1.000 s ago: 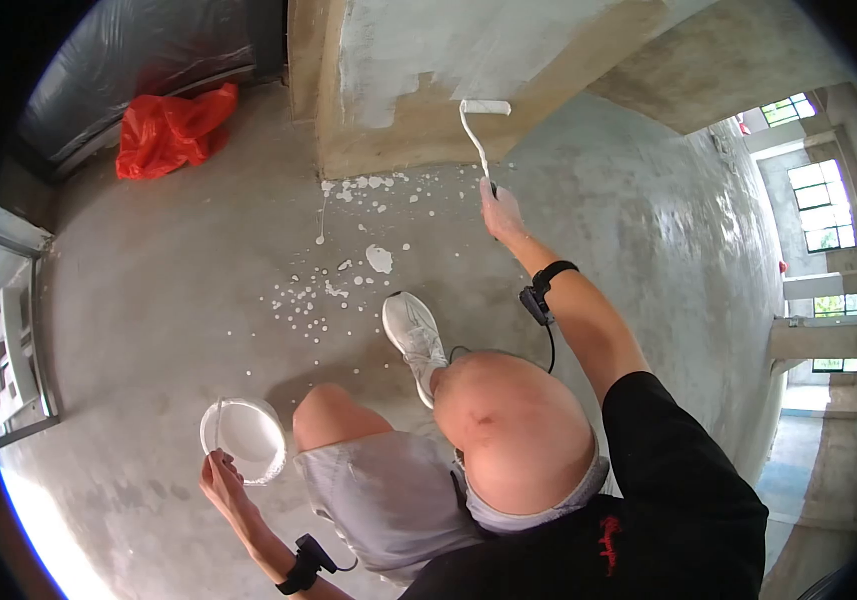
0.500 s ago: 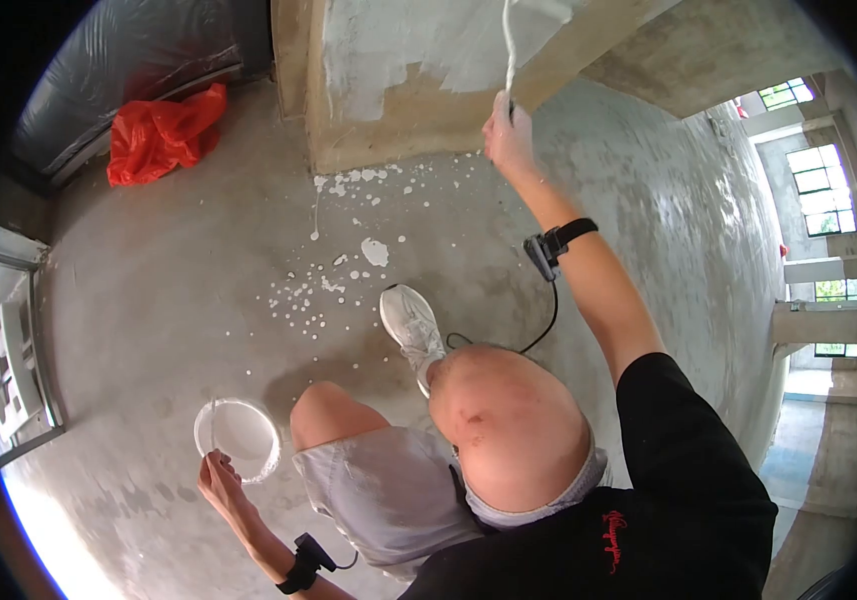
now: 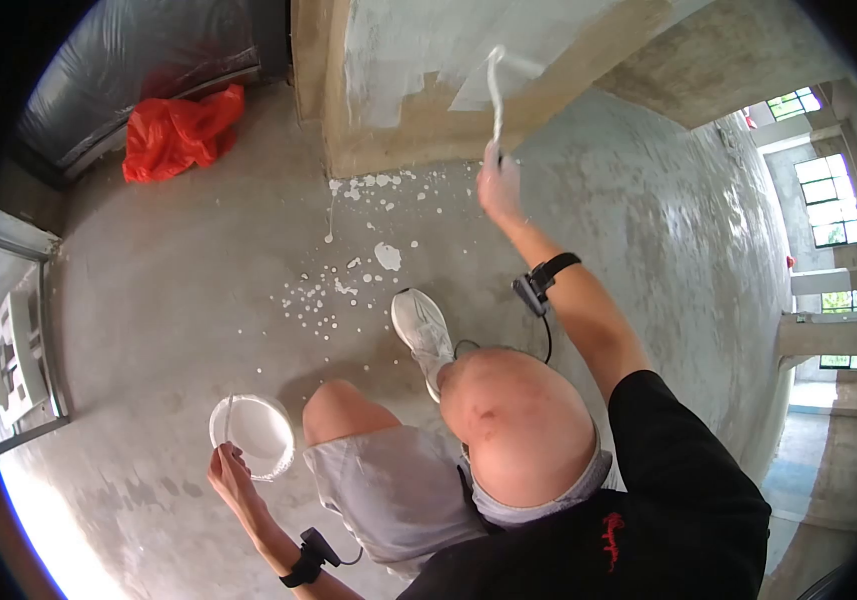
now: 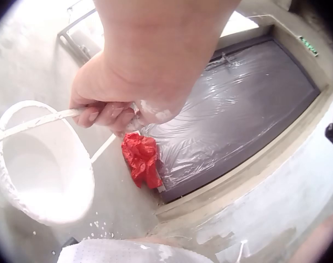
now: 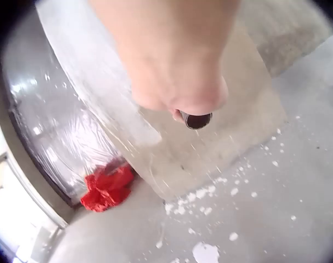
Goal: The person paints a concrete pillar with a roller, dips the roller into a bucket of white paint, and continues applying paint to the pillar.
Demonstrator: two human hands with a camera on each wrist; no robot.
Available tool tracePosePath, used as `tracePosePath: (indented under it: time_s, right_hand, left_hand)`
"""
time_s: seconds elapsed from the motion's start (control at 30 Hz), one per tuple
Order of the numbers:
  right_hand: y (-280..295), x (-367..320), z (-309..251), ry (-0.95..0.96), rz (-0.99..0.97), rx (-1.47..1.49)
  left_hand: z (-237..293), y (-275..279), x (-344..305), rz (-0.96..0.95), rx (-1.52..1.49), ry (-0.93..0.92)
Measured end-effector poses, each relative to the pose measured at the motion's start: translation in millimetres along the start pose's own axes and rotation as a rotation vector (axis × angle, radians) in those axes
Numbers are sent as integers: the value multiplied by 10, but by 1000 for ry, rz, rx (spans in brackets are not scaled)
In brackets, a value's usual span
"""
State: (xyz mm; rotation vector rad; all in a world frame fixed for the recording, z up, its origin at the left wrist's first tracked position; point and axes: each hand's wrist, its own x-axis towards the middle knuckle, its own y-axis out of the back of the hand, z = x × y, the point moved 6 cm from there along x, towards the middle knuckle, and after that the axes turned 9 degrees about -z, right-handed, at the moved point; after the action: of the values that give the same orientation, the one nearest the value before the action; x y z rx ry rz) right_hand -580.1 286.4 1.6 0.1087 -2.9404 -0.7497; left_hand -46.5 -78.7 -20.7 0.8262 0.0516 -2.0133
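My right hand (image 3: 500,190) grips the handle of a paint roller (image 3: 496,95). Its white bent frame reaches up to a motion-blurred roller head over the partly painted wall (image 3: 399,45). From the right wrist view, the handle's dark hollow end (image 5: 198,121) pokes out below the right hand (image 5: 180,96). Low on the left, my left hand (image 3: 233,478) holds the wire handle of a white bucket (image 3: 277,465). Seen from the left wrist, fingers curl round that paint-coated handle (image 4: 43,121), and the bucket (image 4: 81,186) hangs open beside the left hand (image 4: 136,90).
White paint spots (image 3: 387,256) dot the concrete floor (image 3: 189,290) below the wall. A crumpled red plastic bag (image 3: 184,135) lies by a plastic-covered dark panel (image 3: 169,50). My shoe (image 3: 423,325) and bent knees are between the hands. Windows (image 3: 829,200) line the far right.
The roller rose up the wall, then came partway back down with my right hand. A fresh pale strip shows below the painted area. My left hand stays at the bucket handle.
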Motion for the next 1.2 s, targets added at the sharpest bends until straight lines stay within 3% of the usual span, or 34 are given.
tracePosePath:
  time_s: [0.17, 0.3, 0.37, 0.43, 0.5, 0.53, 0.6, 0.67, 0.77, 0.93, 1.0, 1.1, 1.2]
  right_hand:
    - [478, 420, -1158, 78, 48, 382]
    - [508, 569, -979, 207, 86, 292]
    - [302, 436, -593, 246, 89, 40]
    - [18, 72, -259, 113, 9, 17]
    - [-205, -100, 361, -85, -83, -192]
    - [-219, -195, 374, -84, -85, -188]
    - [-307, -363, 538, -238, -236, -450]
    - [-287, -344, 676, -255, -266, -457]
    - [-183, -378, 560, -241, -244, -468]
    - [-42, -248, -280, -87, -152, -437]
    - [-78, -156, -611, 191, -99, -345]
    - [-150, -150, -851, 119, -10, -245]
    - [-338, -199, -523, 73, -46, -338]
  left_hand:
    - [-44, -9, 10, -14, -1, 3]
    - [-61, 4, 21, -4, 1, -4]
    - [-51, -3, 26, 9, -1, -3]
    - [-56, 15, 25, 21, 2, 1]
    - [-61, 20, 34, 4, 13, 16]
    - [-55, 21, 35, 7, 13, 14]
    - [-39, 20, 29, 2, 18, 13]
    - [-42, 11, 37, 6, 14, 10]
    - [4, -23, 5, 21, 18, 12]
    - [-33, 14, 1, 15, 30, 19]
    - [-37, 15, 3, 15, 42, 13]
    - [-42, 11, 6, 17, 24, 13]
    - [-45, 3, 4, 26, 35, 9]
